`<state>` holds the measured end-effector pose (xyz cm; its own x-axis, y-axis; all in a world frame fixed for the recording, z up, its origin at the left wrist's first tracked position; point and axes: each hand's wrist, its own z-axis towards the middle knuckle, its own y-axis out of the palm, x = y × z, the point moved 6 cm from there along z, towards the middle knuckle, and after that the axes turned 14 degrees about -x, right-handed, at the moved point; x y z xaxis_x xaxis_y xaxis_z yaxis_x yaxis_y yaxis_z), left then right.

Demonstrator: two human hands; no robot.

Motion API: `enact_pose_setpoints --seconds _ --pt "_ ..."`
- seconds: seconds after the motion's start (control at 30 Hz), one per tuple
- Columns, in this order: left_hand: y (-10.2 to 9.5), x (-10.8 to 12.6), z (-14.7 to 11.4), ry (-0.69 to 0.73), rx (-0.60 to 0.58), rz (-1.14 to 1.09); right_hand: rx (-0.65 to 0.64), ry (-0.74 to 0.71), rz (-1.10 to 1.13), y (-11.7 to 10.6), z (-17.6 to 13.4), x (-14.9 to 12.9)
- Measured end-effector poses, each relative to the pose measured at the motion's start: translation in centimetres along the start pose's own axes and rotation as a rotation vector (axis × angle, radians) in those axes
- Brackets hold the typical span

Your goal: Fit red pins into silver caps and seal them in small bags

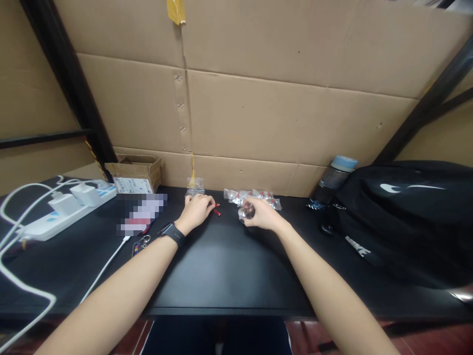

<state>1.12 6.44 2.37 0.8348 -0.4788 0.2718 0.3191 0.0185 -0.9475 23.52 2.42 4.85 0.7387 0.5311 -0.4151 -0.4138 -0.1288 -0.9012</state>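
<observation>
My right hand (260, 213) is closed around a small clear, shiny ball (246, 213), its fingers curled over the top and far side. Just behind it lies a row of small clear packets (273, 203) with red bits inside. To the left, my left hand (197, 211) rests palm down on the desk, thumb spread from the fingers; its fingertips are partly hidden. A stack of clear plastic sleeves (195, 185) sits right in front of those fingers. Beside the thumb lie short red cords (218, 212).
At left are a white power strip (44, 224) with cables, an open cardboard box (138, 172), a blurred-out flat item (144, 217) and a keyring tag (139, 245). A bottle (330, 182) and black bag (406, 227) stand at right. Cardboard panels (258, 118) close off the back.
</observation>
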Motion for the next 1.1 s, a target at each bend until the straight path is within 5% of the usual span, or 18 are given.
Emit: enact_pose_setpoints --seconds 0.27,0.6,1.1 --pt "-2.9 4.0 -1.2 0.204 0.075 -0.191 0.103 -0.072 0.377 -0.8 -0.4 -1.8" --pt "-5.5 6.1 -2.9 0.25 0.221 -0.293 0.19 -0.232 0.877 0.0 0.1 -3.0" --pt "-5.1 8.4 -4.4 0.266 0.312 -0.215 0.153 -0.315 1.193 0.3 -0.4 -4.5"
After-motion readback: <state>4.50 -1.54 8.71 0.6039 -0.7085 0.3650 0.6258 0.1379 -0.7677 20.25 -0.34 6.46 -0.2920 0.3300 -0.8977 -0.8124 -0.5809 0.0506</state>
